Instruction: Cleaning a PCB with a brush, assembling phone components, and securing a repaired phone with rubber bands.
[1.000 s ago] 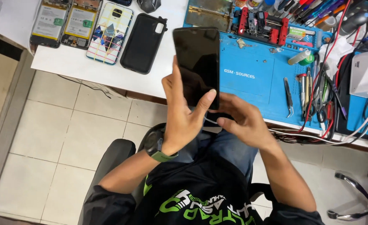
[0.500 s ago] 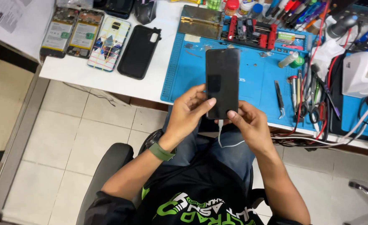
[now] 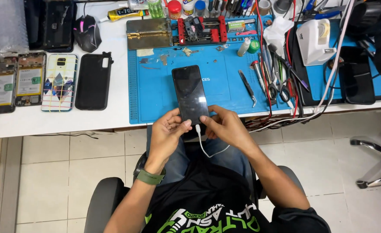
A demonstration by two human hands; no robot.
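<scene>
We grip the dark phone point(image 3: 190, 94) by its lower end in our left hand point(image 3: 168, 134), above the bench point(image 3: 113, 116) edge; our right hand point(image 3: 225, 127) pinches the white cable point(image 3: 205, 149) plug, which we should seat squarely.

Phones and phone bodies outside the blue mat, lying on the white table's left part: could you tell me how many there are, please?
4, in a row: two opened bodies at the far left, a patterned back, then a black case. Others may lie hidden beyond the frame's top edge.
</scene>
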